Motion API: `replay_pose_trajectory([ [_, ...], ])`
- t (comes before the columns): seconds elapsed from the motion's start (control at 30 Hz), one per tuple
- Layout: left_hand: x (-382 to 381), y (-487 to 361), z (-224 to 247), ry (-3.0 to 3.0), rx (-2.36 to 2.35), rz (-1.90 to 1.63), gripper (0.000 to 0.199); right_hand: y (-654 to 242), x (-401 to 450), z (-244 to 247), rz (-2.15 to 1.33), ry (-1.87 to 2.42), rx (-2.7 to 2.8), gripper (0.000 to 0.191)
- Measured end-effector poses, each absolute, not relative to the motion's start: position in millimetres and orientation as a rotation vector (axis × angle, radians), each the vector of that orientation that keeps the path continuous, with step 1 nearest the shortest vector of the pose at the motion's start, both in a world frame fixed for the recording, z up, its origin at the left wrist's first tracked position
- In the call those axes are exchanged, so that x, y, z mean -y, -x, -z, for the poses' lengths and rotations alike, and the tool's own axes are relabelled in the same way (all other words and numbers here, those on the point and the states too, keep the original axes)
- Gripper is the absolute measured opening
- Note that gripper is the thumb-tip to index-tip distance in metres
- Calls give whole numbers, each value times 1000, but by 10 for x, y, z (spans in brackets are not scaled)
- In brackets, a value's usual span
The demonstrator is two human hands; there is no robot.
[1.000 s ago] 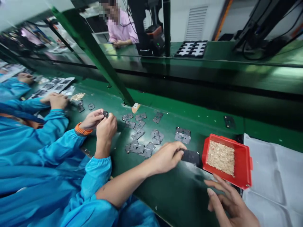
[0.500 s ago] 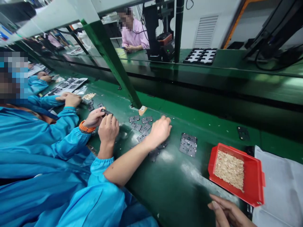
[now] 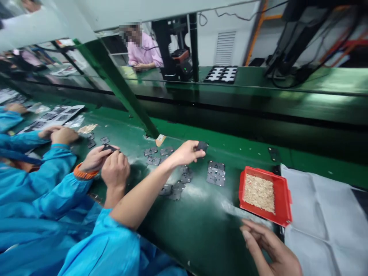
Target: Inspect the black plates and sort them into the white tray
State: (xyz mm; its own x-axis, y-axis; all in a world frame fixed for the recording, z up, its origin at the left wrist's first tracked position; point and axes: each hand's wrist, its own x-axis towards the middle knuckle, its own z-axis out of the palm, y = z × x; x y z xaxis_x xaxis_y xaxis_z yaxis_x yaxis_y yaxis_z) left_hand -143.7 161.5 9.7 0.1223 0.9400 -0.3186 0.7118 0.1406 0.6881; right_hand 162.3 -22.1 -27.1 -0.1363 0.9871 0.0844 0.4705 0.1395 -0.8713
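Note:
My left hand reaches over the green bench, its fingers and thumb closed on a black plastic plate with a rounded outline. Just right of it and nearer to me, several black plates lie in a neat block. Loose black plates are scattered below and to the left of my left forearm. At the lower right, my right hand hangs in front of a red bin, thumb and forefinger tips brought together. Whatever may be between those tips is too small to make out. Small beige pieces fill part of the bin.
A co-worker's hands work on a dark part at left, close to my forearm. A green post rises from the bench. White sheeting lies right of the bin; a single black plate lies behind it.
My left hand has lifted a black plate, which now shows in its fingers. The view has turned right, so bench items appear farther left. My right hand keeps its pinched pose near the bin.

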Motion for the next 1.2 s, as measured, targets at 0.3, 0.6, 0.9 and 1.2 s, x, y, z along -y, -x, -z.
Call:
replay_pose_trajectory([
  [0.3,-832,147,-247,-1132,-817,-674,39,-1555,-78,-107,-774,1394,1436,19],
  [0.6,-904,38,-427,-1443,-818,-459,30,-1886,-137,-136,-623,1454,1456,21],
  [0.9,-855,1,-266,-1155,-683,-443,52,-1822,-136,-180,-841,1416,1192,20],
  [1.2,-745,225,-280,-1432,-911,-623,28,-1728,-125,-230,-835,1472,1273,21],
])
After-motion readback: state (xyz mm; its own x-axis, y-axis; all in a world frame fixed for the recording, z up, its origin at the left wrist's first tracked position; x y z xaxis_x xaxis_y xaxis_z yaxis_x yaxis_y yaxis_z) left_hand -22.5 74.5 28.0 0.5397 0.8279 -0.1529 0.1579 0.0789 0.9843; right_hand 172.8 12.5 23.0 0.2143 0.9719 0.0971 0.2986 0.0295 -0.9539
